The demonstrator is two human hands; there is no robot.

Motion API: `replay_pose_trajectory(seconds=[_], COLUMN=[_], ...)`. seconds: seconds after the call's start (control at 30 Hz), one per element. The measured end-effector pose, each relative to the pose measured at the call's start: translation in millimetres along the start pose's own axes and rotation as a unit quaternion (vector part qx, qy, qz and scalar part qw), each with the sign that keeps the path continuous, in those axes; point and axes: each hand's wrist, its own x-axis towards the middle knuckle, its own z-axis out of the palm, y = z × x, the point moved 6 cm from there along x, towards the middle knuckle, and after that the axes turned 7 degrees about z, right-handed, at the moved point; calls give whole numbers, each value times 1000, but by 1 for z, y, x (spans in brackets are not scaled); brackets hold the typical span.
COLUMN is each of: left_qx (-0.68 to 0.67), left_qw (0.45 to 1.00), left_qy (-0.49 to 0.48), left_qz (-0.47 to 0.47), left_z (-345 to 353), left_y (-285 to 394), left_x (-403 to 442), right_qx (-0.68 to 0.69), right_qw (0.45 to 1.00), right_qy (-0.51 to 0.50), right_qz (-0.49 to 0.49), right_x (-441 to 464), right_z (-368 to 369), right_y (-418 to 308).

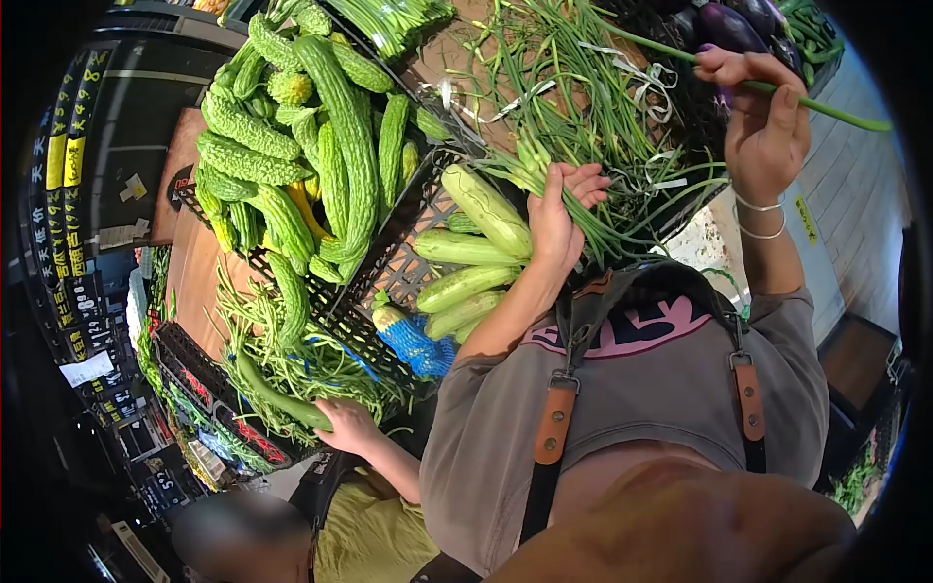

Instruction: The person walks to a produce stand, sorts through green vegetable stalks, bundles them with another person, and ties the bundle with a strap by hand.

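The bunch (528, 160) of long green stems was in the left hand (557, 222), near the middle of the view. That hand was holding it, with the thumb on one side and the fingers on the other. The bunch was tilted, and its long ends hung down past the fingers, close to the chest.

The right hand (775, 121) was up high, well apart from the left one. It held one long stem (844, 116) between the thumb and the bent fingers. The stem stuck out on both sides of the hand. A shiny bangle (761, 205) was around that wrist.

Just past the bunch lay a messy pile (525, 73) of more green stems, with white ties (654, 94) in it. Fat pale squashes (491, 212) lay beside the left arm, in a black crate (374, 257). A blue net (416, 348) was near them.

Farther left was a big heap of bumpy melons (335, 155), and below it were thin green beans (248, 316). Another person's hand (350, 426) was holding a long green vegetable (277, 394) by one end, over the beans. Dark purple eggplants (731, 29) sat near the right hand. Price signs (63, 180) stood at the far left.
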Motion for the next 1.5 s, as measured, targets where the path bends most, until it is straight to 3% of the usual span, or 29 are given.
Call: replay_pose_trajectory(seconds=[0.13,0.27,0.4,0.7,0.77,0.83,1.07,1.13,1.17,1.23,1.27,1.3,1.37,1.5], left_qx=[-39,-94,-112,-95,-96,-80,-5,32,54,91,65,61,58,32], left_qw=[999,995,992,994,995,996,998,997,998,994,997,996,998,999], left_qy=[3,24,49,43,-16,-28,-27,20,34,38,13,45,5,-29], left_qz=[-21,-26,-40,-22,-25,-24,-51,-67,-24,-36,-36,-47,-26,-1], left_z=[9,-8,-25,-11,-7,-2,0,-13,-9,-10,-12,-8,-1,11], left_y=[-3,0,-1,10,9,11,6,-3,4,4,1,4,9,9], left_x=[3,14,19,23,24,22,16,15,11,13,15,14,13,6], right_qx=[35,28,44,92,126,143,157,153,118,96,39,-11,-135,-176], right_qw=[987,923,892,874,865,864,872,879,861,841,834,809,849,809], right_qy=[-101,-182,-166,-56,12,9,111,97,122,148,57,32,-111,-347], right_qz=[117,337,419,473,486,483,449,440,479,511,547,587,499,440], right_x=[-36,-107,-134,-152,-154,-154,-152,-160,-166,-178,-176,-183,-200,-190], right_z=[32,43,22,-21,-30,-32,-34,-42,-47,-55,-53,-55,-83,-62], right_y=[28,66,70,64,65,67,73,81,87,97,95,100,143,122])
